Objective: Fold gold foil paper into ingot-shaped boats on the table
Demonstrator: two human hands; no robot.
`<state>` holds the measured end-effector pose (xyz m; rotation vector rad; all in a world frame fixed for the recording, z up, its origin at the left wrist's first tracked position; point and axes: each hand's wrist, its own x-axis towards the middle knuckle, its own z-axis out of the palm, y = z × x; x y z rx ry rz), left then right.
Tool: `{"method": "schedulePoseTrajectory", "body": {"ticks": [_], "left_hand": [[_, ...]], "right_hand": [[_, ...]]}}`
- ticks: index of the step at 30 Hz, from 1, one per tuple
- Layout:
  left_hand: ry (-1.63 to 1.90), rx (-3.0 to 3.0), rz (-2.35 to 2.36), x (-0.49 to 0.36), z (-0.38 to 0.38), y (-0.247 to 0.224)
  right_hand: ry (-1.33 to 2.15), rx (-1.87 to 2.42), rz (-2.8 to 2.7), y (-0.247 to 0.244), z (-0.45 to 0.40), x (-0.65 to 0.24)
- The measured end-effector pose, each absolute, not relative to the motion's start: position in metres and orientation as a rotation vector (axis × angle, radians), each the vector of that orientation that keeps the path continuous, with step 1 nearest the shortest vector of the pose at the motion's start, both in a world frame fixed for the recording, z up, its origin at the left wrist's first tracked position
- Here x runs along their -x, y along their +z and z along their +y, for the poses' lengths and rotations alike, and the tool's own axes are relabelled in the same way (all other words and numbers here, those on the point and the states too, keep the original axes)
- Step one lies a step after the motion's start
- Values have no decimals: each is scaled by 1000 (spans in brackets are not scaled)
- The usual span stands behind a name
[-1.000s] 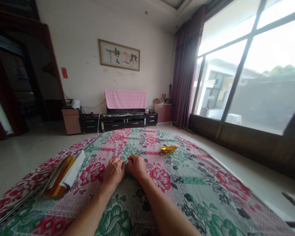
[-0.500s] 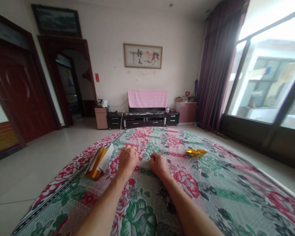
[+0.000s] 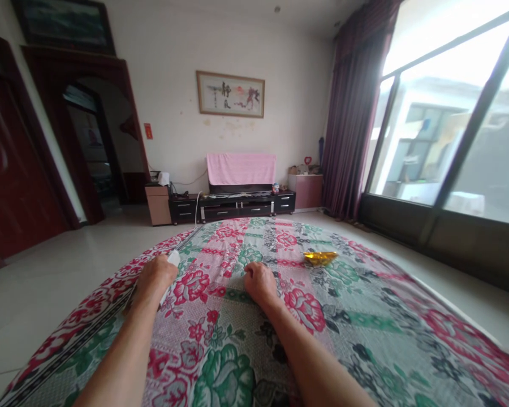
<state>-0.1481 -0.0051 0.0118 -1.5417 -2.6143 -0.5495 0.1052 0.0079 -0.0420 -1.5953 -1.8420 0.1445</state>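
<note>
At the left side of the round table, my left hand [image 3: 156, 277] is closed over a stack of gold and white paper [image 3: 173, 259]. Only a white corner shows past my fingers; the hand and forearm cover most of the rest. My right hand [image 3: 261, 282] rests low over the middle of the flowered tablecloth [image 3: 224, 370], its fingers curled in; whether anything is inside them is hidden. To the right of it lies a folded piece of shiny gold paper [image 3: 321, 258], boat-like in shape, apart from both hands.
Beyond the table stands a low black TV cabinet [image 3: 220, 213], with a pink cloth [image 3: 241, 168] draped over something on it. A small brown-pink cabinet [image 3: 159, 206] is at its left. Purple curtains [image 3: 350, 130] and a large window are on the right.
My left hand has moved left from beside my right hand onto the paper stack. My right hand stays curled over the cloth. The view has turned slightly right.
</note>
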Motion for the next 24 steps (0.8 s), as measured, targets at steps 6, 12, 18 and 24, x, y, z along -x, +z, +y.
{"method": "schedulePoseTrajectory", "body": {"ticks": [6,12,18,24], "left_hand": [[-481,1512,-2694,157,-1,18],[-481,1487,-2763,160,-1,19],[-542,1498,-2764,164,0,14],[-624,1443,-2761,163,0,15]], "right_hand": [[131,1600,-1832,-44,9,-105],[149,1609,-1838,-44,9,-104],[182,1613,-1843,-42,7,-105],[167,1618,-1845,-42,7,-105]]}}
